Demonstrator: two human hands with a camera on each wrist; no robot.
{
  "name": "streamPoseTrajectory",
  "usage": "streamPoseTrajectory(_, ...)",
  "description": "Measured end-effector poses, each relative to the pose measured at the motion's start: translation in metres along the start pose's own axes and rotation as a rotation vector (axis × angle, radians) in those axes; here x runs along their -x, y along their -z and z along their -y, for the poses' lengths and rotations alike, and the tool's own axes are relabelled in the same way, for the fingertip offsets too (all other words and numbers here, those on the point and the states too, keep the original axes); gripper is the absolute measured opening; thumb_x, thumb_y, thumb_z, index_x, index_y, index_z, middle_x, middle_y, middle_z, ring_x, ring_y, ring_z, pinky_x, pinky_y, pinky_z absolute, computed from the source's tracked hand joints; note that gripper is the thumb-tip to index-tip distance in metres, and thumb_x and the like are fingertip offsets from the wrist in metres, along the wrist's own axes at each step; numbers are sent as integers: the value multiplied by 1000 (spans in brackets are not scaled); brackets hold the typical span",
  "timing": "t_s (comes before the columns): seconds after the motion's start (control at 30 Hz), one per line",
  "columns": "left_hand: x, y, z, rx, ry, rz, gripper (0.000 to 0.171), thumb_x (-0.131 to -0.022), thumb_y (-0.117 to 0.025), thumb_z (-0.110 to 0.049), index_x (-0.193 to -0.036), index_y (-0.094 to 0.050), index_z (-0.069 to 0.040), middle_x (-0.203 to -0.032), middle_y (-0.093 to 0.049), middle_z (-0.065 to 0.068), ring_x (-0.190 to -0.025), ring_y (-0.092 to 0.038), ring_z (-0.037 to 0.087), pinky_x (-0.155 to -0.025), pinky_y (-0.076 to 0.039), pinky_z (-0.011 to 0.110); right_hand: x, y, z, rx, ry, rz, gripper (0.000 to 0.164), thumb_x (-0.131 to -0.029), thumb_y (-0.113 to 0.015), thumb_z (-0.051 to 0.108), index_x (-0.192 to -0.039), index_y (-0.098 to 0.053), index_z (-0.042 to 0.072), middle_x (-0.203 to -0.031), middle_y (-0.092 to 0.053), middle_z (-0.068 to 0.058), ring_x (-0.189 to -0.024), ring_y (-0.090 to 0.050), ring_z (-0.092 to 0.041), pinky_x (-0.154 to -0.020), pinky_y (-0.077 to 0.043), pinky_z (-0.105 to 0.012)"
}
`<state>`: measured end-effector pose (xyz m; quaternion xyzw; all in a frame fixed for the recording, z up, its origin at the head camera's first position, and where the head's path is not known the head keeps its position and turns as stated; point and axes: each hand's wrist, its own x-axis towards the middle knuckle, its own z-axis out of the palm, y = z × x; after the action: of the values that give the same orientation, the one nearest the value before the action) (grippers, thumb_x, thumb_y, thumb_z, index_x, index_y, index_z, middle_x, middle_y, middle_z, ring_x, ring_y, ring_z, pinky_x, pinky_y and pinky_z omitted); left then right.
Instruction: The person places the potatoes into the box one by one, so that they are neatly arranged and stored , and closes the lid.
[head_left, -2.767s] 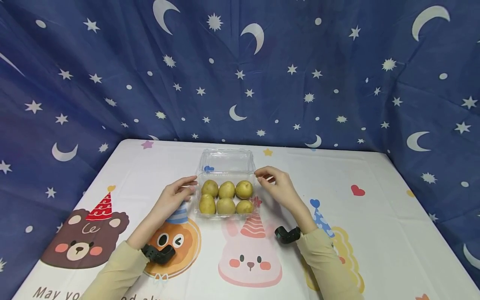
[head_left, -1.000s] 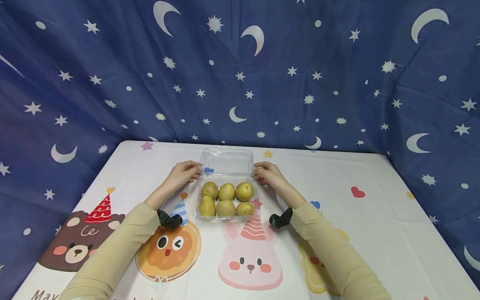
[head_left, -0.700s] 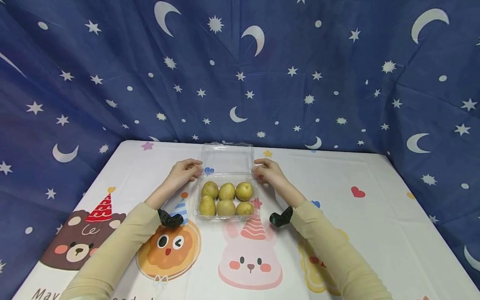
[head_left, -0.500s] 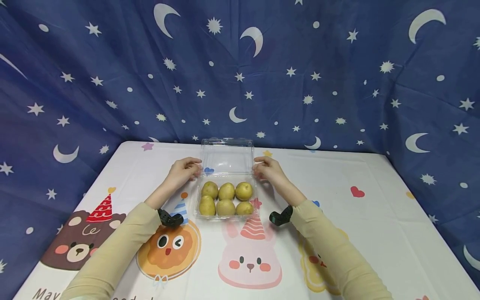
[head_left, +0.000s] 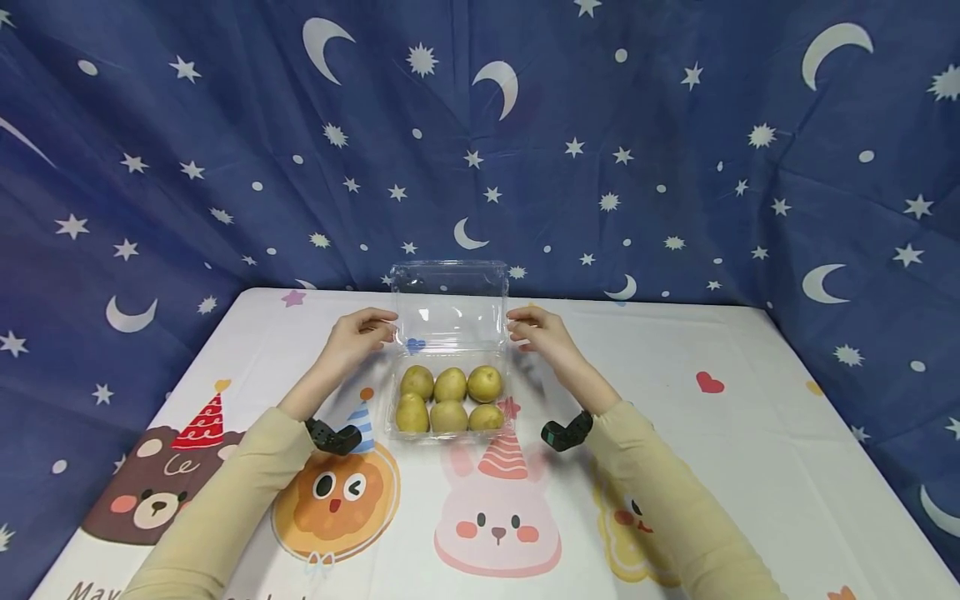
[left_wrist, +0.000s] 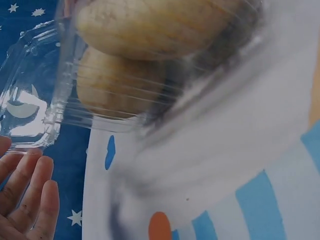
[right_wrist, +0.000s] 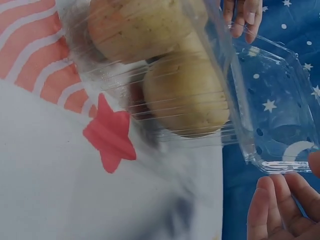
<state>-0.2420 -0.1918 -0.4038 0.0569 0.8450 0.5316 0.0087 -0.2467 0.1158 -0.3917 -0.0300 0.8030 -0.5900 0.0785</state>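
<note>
A clear plastic clamshell box holds several yellowish potatoes in two rows. Its hinged lid stands raised at the back, near upright. In the head view my left hand is at the lid's left side, fingertips right at its edge. Across from it, my right hand has its fingertips at the lid's right edge. Both wrist views show loosely straight fingers against the lid's rim, as with the left fingers and the right fingers. Parts of each hand lie outside the wrist views.
The box stands on a white cloth printed with cartoon animals, toward the back of the table. Behind it hangs a dark blue curtain with moons and stars. Dark wrist cameras sit on the left wrist and right wrist.
The lid has swung up from lying tilted back to nearly upright. Both hands moved from the box's sides back to the lid, then rose with it. The potatoes have not shifted.
</note>
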Motion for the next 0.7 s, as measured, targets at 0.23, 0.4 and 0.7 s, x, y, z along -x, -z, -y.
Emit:
streamPoseTrajectory(0.23,9,4,-7,-26,-30,7,35,-98,-53,-16,-128,-58,0,-116,-66,23,-91,-66,10,-83,-56,30,6,5,3,28,35,28,37,-96,-52,14,-131,-55,1,-121,-59,-20,-102,-60,-26,-88,-53,-39)
streamPoseTrajectory(0.4,19,6,-13,-20,-45,4,36,-98,-54,-22,-129,-58,-3,-120,-65,21,-102,-66,23,-79,-53,17,14,7,7,45,68,43,38,-96,-50,14,-132,-55,4,-122,-59,-19,-104,-60,-27,-88,-53,-38)
streamPoseTrajectory(0.7,33,7,-19,8,-32,6,37,-99,-52,-26,-129,-58,-5,-124,-63,19,-90,-61,-4,-79,-52,14,31,7,11,48,151,50,40,-94,-53,11,-133,-53,3,-123,-57,-21,-102,-60,-29,-83,-53,-37)
